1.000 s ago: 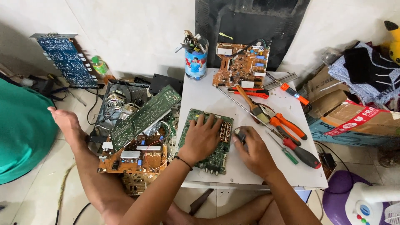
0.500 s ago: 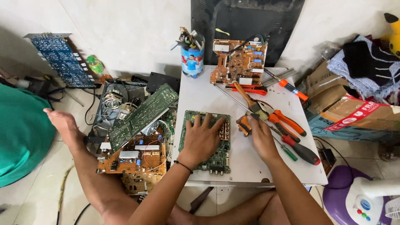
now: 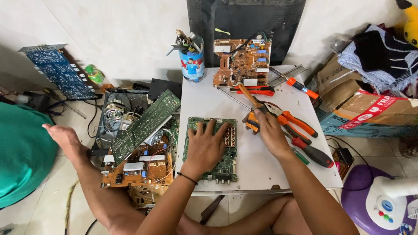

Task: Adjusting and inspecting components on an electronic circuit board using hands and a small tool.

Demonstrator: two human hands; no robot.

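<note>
While left hand lies flat, open on green board, we figure stiff, fragile, edge-grip; right hand beside it closes on orange-handled tool.

green circuit board (orange-handled pliers)
</note>
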